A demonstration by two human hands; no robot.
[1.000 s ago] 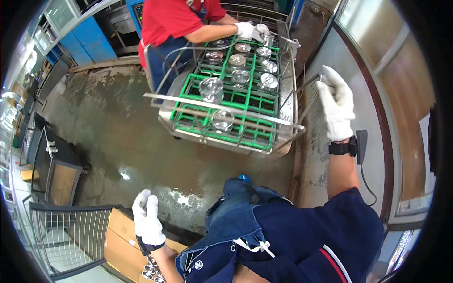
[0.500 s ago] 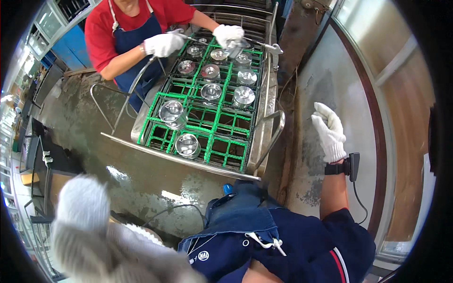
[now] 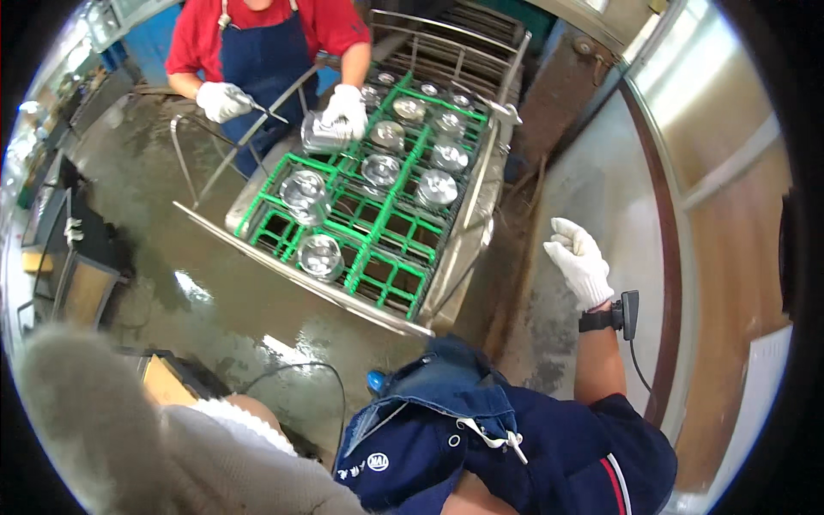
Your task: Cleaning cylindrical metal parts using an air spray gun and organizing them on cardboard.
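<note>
My right hand, in a white knit glove, is loosely half open, fingers and thumb softly bent, with nothing seen in its grasp; it hangs in front of the grey wall panel, well apart from the right edge of the metal cart. My left hand is so near the lens that its glove is a pale blur cut off at the lower rim, so I cannot tell how far open it is or what it holds. It covers most of some tan cardboard. The shiny, round metal cylinders sit in the cart's green-barred rack: one just inside the near edge, another toward the left edge, the rest in rows toward the far end, where they overlap and grow hard to make out. At the left edge, a co-worker's gloved hand grips a smooth metal piece, partly hidden by the fingers; the other holds a slim tool.
</note>
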